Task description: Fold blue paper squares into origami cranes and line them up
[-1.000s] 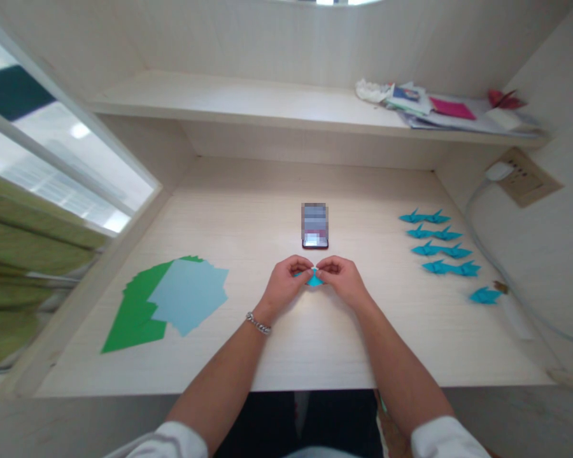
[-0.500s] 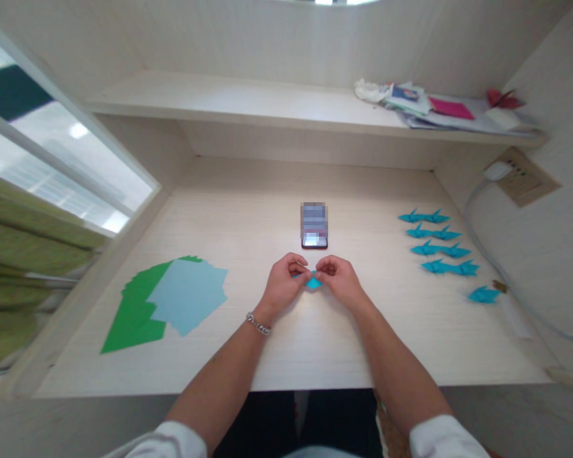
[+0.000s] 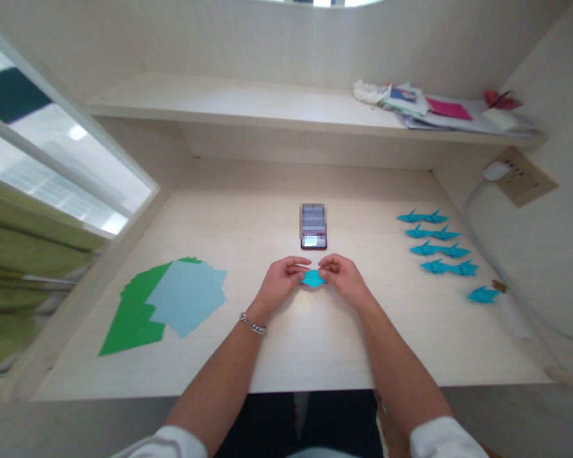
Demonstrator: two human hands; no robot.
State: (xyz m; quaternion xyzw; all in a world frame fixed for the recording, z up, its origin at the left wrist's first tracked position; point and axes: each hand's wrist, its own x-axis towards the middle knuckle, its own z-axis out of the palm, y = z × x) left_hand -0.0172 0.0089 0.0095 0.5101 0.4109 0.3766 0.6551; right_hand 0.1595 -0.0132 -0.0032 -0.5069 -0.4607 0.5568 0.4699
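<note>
A small blue folded paper piece (image 3: 313,278) lies between my two hands at the middle of the desk (image 3: 286,343). My left hand (image 3: 280,284) pinches its left end with thumb and fingertips. My right hand (image 3: 345,280) pinches its right end the same way. Both wrists rest near the desk surface. A metal bracelet sits on my left wrist.
A phone (image 3: 313,226) lies just beyond my hands. Green and light blue paper sheets (image 3: 167,302) are spread at the left. Several finished blue paper cranes (image 3: 437,245) lie in rows at the right, one more (image 3: 484,294) nearer. Papers (image 3: 434,108) clutter the shelf; a cable hangs from the wall socket (image 3: 518,178).
My hands have spread slightly apart and lowered, and the blue paper piece now shows wider and flatter between the fingertips.
</note>
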